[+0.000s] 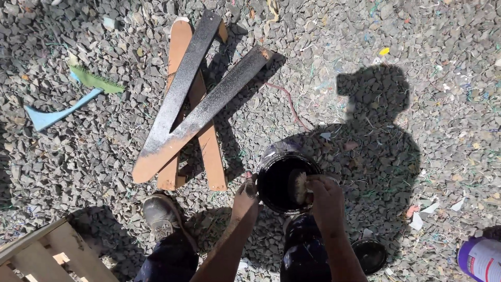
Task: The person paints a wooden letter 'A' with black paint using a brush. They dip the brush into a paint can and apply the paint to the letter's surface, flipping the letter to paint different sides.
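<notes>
Black paint can steadied by left hand; right hand grips brush.

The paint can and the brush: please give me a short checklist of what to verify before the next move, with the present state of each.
1. Paint can open and upright: ok.
2. Left hand steadies the can rim: ok.
3. Right hand grips the brush: ok.
4. Bristles loaded with paint: cannot tell.
5. Lid lies clear of the feet: ok.
6. Wooden slats fully coated: not ok, bare wood shows.
</notes>
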